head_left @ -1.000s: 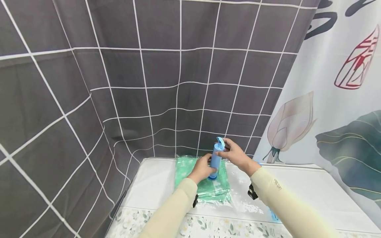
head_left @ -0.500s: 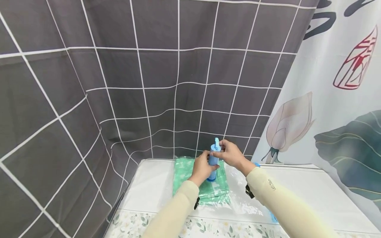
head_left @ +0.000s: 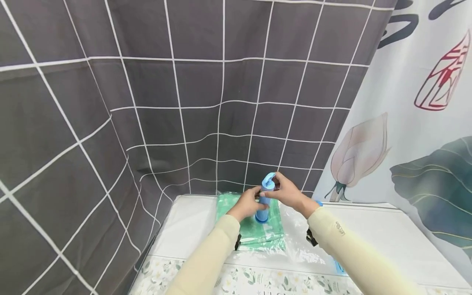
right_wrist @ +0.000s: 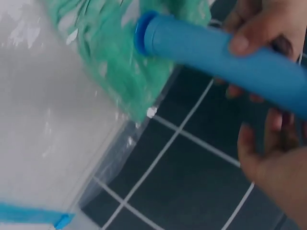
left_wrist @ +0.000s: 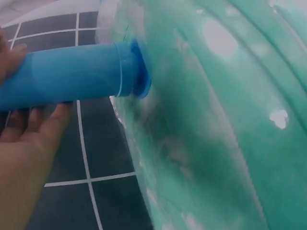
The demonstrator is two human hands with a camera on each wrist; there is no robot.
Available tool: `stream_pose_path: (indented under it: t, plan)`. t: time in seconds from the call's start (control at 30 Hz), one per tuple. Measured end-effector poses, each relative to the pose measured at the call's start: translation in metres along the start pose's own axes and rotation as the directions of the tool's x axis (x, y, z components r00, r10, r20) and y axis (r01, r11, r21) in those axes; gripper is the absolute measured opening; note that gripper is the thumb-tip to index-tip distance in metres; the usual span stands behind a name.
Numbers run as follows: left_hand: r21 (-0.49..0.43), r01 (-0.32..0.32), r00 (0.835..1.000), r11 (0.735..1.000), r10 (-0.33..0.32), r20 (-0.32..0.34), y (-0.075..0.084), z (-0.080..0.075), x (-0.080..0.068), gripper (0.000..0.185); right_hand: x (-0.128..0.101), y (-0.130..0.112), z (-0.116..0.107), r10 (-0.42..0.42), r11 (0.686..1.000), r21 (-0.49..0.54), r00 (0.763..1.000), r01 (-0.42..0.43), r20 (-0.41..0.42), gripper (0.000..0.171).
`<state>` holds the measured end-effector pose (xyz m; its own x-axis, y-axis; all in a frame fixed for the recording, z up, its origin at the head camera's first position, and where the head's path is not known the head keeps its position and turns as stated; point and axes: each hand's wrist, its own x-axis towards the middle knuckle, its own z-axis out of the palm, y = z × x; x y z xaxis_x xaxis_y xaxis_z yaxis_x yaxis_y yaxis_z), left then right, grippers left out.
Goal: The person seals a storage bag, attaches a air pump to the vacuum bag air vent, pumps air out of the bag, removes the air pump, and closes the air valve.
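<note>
A blue hand pump stands upright, its wide base against a clear plastic bag that holds folded green fabric. My left hand grips the barrel, thumb on the near side, as the left wrist view shows with the pump meeting the bag. At the pump's top, my right hand pinches the light blue handle, which is raised and tilted. In the right wrist view, the right hand is beside the pump's upper end; contact there cannot be made out.
The bag lies on a white table with a floral cloth strip along its front. A blue strip lies along the bag's right part. Behind hangs a dark grey curtain with white grid lines; a printed white curtain is at right.
The handle at the pump's top has turned from side-on to an angled position under my right hand. My left hand keeps its grip on the barrel, and the bag stays put.
</note>
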<state>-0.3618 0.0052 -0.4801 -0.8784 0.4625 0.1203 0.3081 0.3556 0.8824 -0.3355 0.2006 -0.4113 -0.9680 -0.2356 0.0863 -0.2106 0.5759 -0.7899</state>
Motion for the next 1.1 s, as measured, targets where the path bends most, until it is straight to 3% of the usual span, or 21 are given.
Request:
stream_pose_path:
  t: [0.1, 0.2, 0.27, 0.4, 0.5, 0.53, 0.6, 0.63, 0.7, 0.8, 0.83, 0.87, 0.93, 1.1]
  plan:
    - [0.016, 0.015, 1.0, 1.0, -0.015, -0.012, 0.003, 0.007, -0.007, 0.069, -0.002, 0.007, -0.007, -0.038, 0.994, 0.102, 0.996, 0.03, 0.081, 0.058]
    - [0.053, 0.045, 0.992, 0.998, -0.038, -0.121, 0.006, 0.025, -0.017, 0.08, -0.002, 0.011, -0.011, -0.041, 0.984, 0.177, 0.991, 0.018, 0.127, 0.065]
    - [0.089, 0.074, 0.975, 0.993, -0.053, -0.217, 0.007, 0.04, -0.023, 0.087, -0.002, 0.013, -0.013, -0.027, 0.981, 0.195, 0.99, 0.0, 0.137, 0.061]
    - [0.163, 0.089, 0.918, 0.983, -0.018, -0.397, 0.003, 0.062, -0.024, 0.079, -0.002, 0.013, -0.012, -0.03, 0.983, 0.182, 0.989, 0.003, 0.144, 0.042]
    - [0.226, 0.067, 0.894, 0.972, 0.042, -0.446, 0.0, 0.062, -0.02, 0.063, -0.002, 0.01, -0.009, -0.038, 0.993, 0.111, 0.993, 0.026, 0.108, 0.032]
    - [0.244, 0.055, 0.898, 0.968, 0.059, -0.437, -0.001, 0.058, -0.019, 0.06, -0.002, 0.008, -0.008, -0.036, 0.996, 0.087, 0.995, 0.029, 0.089, 0.033]
    - [0.26, 0.032, 0.922, 0.965, 0.072, -0.381, -0.001, 0.05, -0.017, 0.059, -0.001, 0.006, -0.004, -0.022, 0.999, 0.039, 0.999, 0.02, 0.036, 0.04]
    - [0.277, -0.001, 0.933, 0.961, 0.101, -0.346, -0.013, 0.047, -0.011, 0.064, -0.001, 0.005, -0.002, -0.006, 1.0, 0.022, 1.0, 0.006, 0.009, 0.043]
    - [0.249, -0.002, 0.961, 0.969, 0.071, -0.268, -0.012, 0.037, -0.008, 0.072, 0.0, 0.003, 0.003, 0.021, 1.0, -0.011, 0.999, -0.022, -0.049, 0.048]
    - [0.18, 0.022, 0.986, 0.983, 0.009, -0.169, -0.01, 0.023, -0.004, 0.077, 0.0, 0.0, 0.011, 0.049, 0.996, -0.065, 0.989, -0.058, -0.138, 0.051]
    - [0.151, 0.035, 0.989, 0.988, -0.013, -0.146, -0.01, 0.019, -0.003, 0.078, 0.001, -0.001, 0.013, 0.059, 0.994, -0.08, 0.985, -0.073, -0.164, 0.051]
    - [0.113, 0.074, 0.991, 0.991, -0.06, -0.119, 0.003, 0.013, -0.007, 0.076, 0.001, -0.002, 0.014, 0.063, 0.993, -0.089, 0.981, -0.08, -0.182, 0.051]
    - [0.078, 0.085, 0.993, 0.993, -0.078, -0.09, 0.004, 0.009, -0.005, 0.074, 0.001, -0.004, 0.015, 0.063, 0.995, -0.063, 0.981, -0.075, -0.183, 0.05]
    - [0.042, 0.069, 0.993, 0.997, -0.065, -0.095, 0.007, 0.01, -0.005, 0.075, 0.001, 0.002, 0.003, 0.015, 0.991, 0.131, 0.999, -0.011, -0.029, 0.068]
